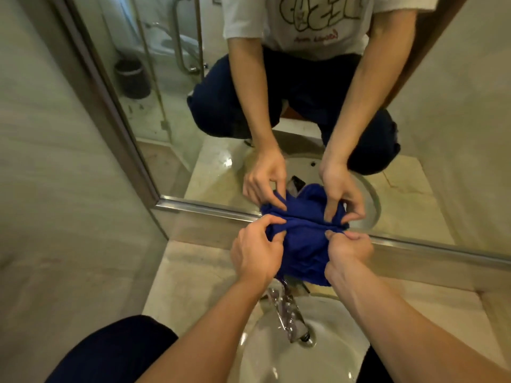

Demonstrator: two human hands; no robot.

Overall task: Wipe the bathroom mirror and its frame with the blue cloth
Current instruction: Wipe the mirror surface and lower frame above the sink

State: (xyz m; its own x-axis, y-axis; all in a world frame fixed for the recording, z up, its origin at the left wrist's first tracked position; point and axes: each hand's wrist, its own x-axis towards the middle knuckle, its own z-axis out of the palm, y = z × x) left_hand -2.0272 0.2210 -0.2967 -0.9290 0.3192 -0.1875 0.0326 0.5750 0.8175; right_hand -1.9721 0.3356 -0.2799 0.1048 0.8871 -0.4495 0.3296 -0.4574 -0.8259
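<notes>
A blue cloth (302, 251) is bunched against the bottom edge of the mirror (171, 92), right where the glass meets its metal frame (210, 208). My left hand (255, 251) grips the cloth's left side with curled fingers. My right hand (349, 251) pinches its right side between thumb and fingers. The cloth's lower part hangs over the base of the tap. In the glass I see both hands and the cloth mirrored.
A chrome tap (287, 313) reaches over the white basin (326, 355) below my arms. The marble counter (199, 275) runs along the frame. A tiled wall (55, 161) stands at the left. The mirror reflects a dark bin and a glass shower door.
</notes>
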